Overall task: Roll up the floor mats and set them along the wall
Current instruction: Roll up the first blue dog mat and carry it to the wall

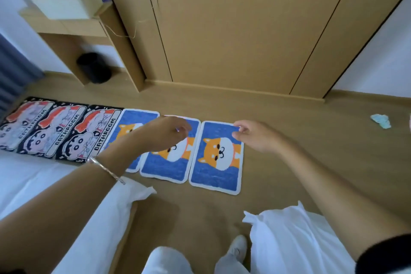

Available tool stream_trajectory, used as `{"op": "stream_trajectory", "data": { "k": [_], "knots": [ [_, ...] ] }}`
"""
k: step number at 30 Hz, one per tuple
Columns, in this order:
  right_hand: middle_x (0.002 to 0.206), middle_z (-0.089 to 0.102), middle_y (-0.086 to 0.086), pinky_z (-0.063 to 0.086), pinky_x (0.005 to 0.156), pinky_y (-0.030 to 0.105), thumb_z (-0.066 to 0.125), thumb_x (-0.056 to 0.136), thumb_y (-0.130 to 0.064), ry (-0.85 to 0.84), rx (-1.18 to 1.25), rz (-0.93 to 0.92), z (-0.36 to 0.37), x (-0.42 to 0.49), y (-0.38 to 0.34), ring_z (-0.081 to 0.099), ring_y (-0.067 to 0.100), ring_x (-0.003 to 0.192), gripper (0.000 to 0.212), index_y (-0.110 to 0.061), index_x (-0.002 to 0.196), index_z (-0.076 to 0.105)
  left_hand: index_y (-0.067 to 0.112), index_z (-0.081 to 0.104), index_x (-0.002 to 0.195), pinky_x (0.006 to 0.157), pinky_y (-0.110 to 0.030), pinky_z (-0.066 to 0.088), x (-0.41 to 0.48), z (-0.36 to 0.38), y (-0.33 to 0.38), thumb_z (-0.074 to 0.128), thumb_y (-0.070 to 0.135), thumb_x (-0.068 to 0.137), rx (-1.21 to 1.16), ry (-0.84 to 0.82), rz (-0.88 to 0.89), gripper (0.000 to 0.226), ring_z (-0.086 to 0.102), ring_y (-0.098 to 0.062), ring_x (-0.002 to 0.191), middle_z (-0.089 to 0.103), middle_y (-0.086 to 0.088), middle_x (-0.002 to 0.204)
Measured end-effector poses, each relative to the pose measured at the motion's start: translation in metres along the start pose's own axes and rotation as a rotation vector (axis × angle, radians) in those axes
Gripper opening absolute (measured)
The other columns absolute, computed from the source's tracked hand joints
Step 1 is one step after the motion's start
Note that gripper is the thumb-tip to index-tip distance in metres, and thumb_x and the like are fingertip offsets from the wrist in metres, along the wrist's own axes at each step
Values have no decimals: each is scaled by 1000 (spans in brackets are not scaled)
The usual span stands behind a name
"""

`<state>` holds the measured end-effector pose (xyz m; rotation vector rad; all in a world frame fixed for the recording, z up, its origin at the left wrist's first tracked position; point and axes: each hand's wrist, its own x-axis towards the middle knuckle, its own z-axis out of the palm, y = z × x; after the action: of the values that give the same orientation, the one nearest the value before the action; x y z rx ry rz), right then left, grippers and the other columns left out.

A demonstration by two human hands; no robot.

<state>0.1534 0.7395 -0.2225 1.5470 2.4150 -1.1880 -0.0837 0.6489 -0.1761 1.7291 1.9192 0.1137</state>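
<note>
Six mats lie flat in a row on the wooden floor. Three black "BATHROOM" cartoon mats (60, 129) are on the left and three blue dog mats are on the right. My left hand (164, 133) reaches out over the middle blue mat (164, 167), fingers loosely curled and holding nothing, and partly hides the left blue mat (131, 118). My right hand (251, 134) hovers at the far right corner of the rightmost blue mat (213, 176), fingers loosely curled. I cannot tell whether it touches the mat.
A wooden wall panel (233, 40) runs behind the mats, with bare floor in between. A black bin (94, 68) stands under a desk at the left. White bedding (44, 184) lies left and right of my legs. A crumpled teal cloth (381, 120) is at the far right.
</note>
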Motion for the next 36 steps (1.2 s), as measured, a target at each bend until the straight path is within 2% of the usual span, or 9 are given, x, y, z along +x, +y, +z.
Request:
{"op": "stream_trajectory", "data": {
  "k": [9,14,21,25,27,29,31,33,36],
  "knots": [
    [110,56,-6,47,88,36,47,96,-38,-59,86,115,51,89,43,58,15,97,40,-24,134,50,24,60,119,73,-28,46,111,61,-61,44,22,98,-90,-177,-23,27,63,-23,94,65,-5,114],
    [125,56,-4,42,95,30,47,97,-38,-70,276,324,118,135,81,55,14,112,46,-22,140,44,24,61,116,74,-17,41,173,124,-111,46,19,96,-163,-336,10,25,58,-14,102,60,5,106],
    [134,52,-1,36,93,24,43,99,-38,-152,350,426,268,243,172,48,13,123,45,-23,141,43,31,57,122,80,-19,38,270,282,-210,44,26,97,-161,-446,-64,28,57,-10,106,60,8,122],
    [129,52,-9,38,90,24,44,97,-42,-167,328,435,345,295,243,50,7,110,44,-29,139,43,32,55,125,83,-19,38,319,385,-254,46,26,96,-212,-410,-67,31,54,-8,101,58,9,126],
    [126,51,-10,39,91,24,46,97,-40,-143,340,451,382,320,284,48,4,106,42,-29,138,45,28,54,127,83,-19,39,340,438,-274,47,24,96,-230,-392,-66,32,56,-9,100,59,7,119],
    [124,52,-10,40,88,22,49,97,-36,-99,344,479,420,339,320,49,3,104,38,-28,134,49,26,52,129,90,-22,40,354,488,-295,50,23,95,-252,-404,-41,34,57,-15,106,59,6,113],
    [121,54,-10,38,84,20,51,96,-32,-86,322,500,458,352,349,50,2,100,35,-28,131,52,27,48,134,94,-22,36,361,527,-316,50,24,95,-222,-441,-16,39,54,-17,113,58,4,120],
    [123,55,-8,35,83,18,51,96,-29,-127,278,498,497,366,375,50,2,98,35,-27,130,53,24,42,138,94,-18,32,369,567,-340,49,24,96,-173,-469,-28,43,51,-16,118,55,3,128],
    [125,54,-9,38,85,20,50,97,-30,-199,228,498,539,380,403,50,3,99,36,-28,133,50,21,42,138,94,-21,33,377,614,-371,50,23,95,-132,-440,-59,44,52,-17,117,57,2,125]
  ]
}}
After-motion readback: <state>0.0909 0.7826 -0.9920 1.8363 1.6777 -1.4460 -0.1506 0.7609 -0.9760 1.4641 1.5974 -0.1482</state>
